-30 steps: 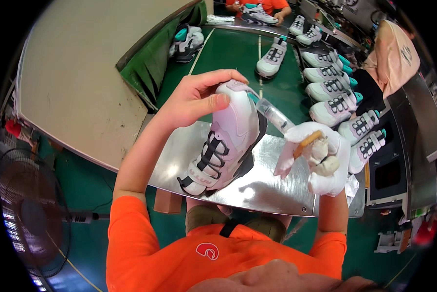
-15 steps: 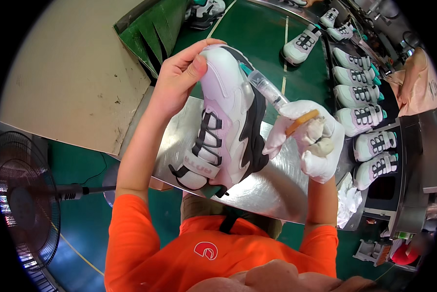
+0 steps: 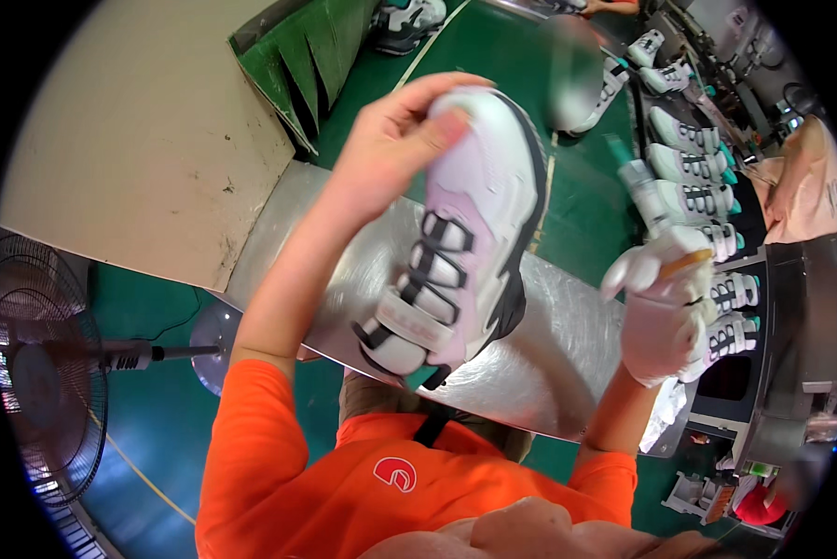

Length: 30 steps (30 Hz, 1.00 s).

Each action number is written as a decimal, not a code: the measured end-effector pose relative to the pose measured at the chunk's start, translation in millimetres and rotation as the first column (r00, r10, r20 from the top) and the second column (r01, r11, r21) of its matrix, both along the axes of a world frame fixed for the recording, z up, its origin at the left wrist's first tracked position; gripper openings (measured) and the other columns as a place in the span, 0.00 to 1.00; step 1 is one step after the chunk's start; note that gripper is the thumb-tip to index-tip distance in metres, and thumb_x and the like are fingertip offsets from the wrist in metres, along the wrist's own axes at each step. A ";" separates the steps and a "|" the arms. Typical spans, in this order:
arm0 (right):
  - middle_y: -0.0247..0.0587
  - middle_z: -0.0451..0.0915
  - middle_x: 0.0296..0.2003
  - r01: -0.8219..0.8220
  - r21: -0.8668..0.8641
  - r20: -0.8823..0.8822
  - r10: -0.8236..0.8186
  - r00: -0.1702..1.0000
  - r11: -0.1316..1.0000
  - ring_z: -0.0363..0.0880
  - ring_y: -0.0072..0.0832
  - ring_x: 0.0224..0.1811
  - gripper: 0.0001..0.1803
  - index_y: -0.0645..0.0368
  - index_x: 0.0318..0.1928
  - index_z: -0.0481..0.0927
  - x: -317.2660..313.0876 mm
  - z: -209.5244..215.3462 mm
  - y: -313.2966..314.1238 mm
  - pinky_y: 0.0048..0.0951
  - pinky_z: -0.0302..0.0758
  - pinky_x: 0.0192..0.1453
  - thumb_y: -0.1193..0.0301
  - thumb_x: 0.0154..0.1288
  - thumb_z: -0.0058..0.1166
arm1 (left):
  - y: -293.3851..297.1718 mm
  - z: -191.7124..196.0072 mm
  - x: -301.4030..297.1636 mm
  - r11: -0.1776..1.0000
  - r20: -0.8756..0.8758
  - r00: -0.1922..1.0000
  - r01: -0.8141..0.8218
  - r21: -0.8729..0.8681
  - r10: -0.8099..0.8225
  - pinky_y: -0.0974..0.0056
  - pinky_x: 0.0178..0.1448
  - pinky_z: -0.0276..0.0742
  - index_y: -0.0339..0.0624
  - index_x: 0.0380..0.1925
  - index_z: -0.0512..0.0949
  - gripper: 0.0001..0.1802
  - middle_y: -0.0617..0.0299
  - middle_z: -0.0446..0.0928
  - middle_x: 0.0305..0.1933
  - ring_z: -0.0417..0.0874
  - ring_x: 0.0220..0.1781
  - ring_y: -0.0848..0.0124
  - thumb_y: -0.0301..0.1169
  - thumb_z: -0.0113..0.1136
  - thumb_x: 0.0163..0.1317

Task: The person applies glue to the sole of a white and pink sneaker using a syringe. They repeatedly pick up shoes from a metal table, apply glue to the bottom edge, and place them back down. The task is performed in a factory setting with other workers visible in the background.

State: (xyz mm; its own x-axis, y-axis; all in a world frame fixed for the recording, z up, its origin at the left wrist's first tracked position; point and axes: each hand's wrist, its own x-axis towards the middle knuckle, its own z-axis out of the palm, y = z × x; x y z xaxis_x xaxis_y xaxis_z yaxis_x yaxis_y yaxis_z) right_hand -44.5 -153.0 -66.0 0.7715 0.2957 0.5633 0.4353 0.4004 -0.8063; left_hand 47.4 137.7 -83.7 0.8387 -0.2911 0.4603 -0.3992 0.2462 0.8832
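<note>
My left hand [image 3: 395,149] is bare and grips the toe of a white and pale lilac shoe [image 3: 474,219], thumb pressed on the upper and fingers wrapped over the tip. The shoe is in front of me, tilted, toe away from me and collar toward my body, above the metal shelf [image 3: 554,321]; I can't tell whether its heel end touches the metal. Half a second ago it showed more of its chunky black and white side; now it has rolled so the laces and the top of the toe face up more, and the toe has swung to the right. My right hand [image 3: 665,307], in a white glove, is closed around a clear syringe [image 3: 646,197] with a green tip, a yellowish-brown stick [image 3: 686,264] caught among the fingers. Earlier that tip was up against the sole edge near the toe; now the syringe is well apart from the shoe, blurred, pointing up and away just before the row of finished-looking shoes [image 3: 689,164]. Over the green belt [image 3: 493,70], a pale blur now hides part of the lone shoe [image 3: 597,104] there; I can't make out what it is.
</note>
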 end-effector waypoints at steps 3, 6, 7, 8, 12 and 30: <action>0.44 0.73 0.46 0.477 -0.086 0.084 -0.471 0.878 0.875 0.76 0.38 0.45 0.32 0.67 0.58 0.68 -23.0 32.3 -0.2 0.36 0.73 0.56 0.54 0.65 0.53 | -37.2 27.3 -23.8 0.987 -0.023 0.988 0.150 -0.065 -0.152 0.66 0.63 0.72 0.39 0.65 0.68 0.32 0.61 0.77 0.54 0.78 0.55 0.72 0.28 0.65 0.61; 0.43 0.75 0.50 0.749 -0.354 0.174 -0.748 0.641 0.560 0.79 0.33 0.54 0.29 0.71 0.63 0.65 -51.0 75.6 7.7 0.29 0.71 0.61 0.70 0.64 0.50 | -72.9 55.8 -54.8 0.975 -0.005 0.983 0.183 0.124 -0.184 0.65 0.62 0.72 0.41 0.68 0.61 0.47 0.60 0.77 0.52 0.78 0.54 0.70 0.25 0.74 0.48; 0.45 0.79 0.49 0.721 -0.283 0.031 -0.745 0.666 0.633 0.81 0.34 0.55 0.33 0.62 0.64 0.65 -59.2 86.2 5.2 0.25 0.76 0.55 0.78 0.57 0.61 | -85.4 61.9 -66.0 0.967 0.035 0.984 0.164 0.196 -0.174 0.65 0.62 0.72 0.41 0.69 0.60 0.49 0.60 0.77 0.51 0.79 0.54 0.70 0.26 0.76 0.46; 0.44 0.79 0.48 0.741 -0.304 0.056 -0.766 0.641 0.598 0.81 0.32 0.53 0.33 0.61 0.63 0.66 -64.1 90.8 4.7 0.24 0.76 0.53 0.77 0.57 0.63 | -97.9 64.6 -75.2 0.955 0.048 0.979 0.181 0.234 -0.197 0.65 0.61 0.72 0.42 0.69 0.58 0.52 0.60 0.77 0.50 0.79 0.53 0.70 0.27 0.77 0.44; 0.40 0.78 0.44 0.765 -0.501 0.176 -0.818 0.547 0.404 0.79 0.24 0.42 0.35 0.62 0.61 0.67 -71.9 96.0 2.2 0.26 0.79 0.46 0.69 0.55 0.70 | -133.0 65.9 -101.6 0.943 0.172 0.962 0.154 0.295 -0.211 0.64 0.60 0.74 0.41 0.70 0.57 0.54 0.55 0.80 0.48 0.81 0.52 0.69 0.29 0.79 0.43; 0.39 0.76 0.50 0.686 -0.450 -0.030 -0.778 0.628 0.571 0.78 0.21 0.50 0.31 0.59 0.61 0.67 -130.5 94.3 -49.6 0.22 0.77 0.50 0.79 0.58 0.64 | -166.5 68.0 -114.1 0.843 0.229 0.915 0.179 0.508 -0.332 0.60 0.61 0.75 0.40 0.70 0.57 0.53 0.51 0.79 0.51 0.81 0.55 0.59 0.35 0.76 0.44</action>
State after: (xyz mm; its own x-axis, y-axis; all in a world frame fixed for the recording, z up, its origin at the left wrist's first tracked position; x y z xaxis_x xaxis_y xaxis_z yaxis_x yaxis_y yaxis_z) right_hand -175.0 -202.6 28.2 0.8941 -0.2840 0.3463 0.2518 -0.3206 -0.9131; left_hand -66.7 -28.8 -15.8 0.5490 -0.7191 0.4260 -0.6404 -0.0344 0.7672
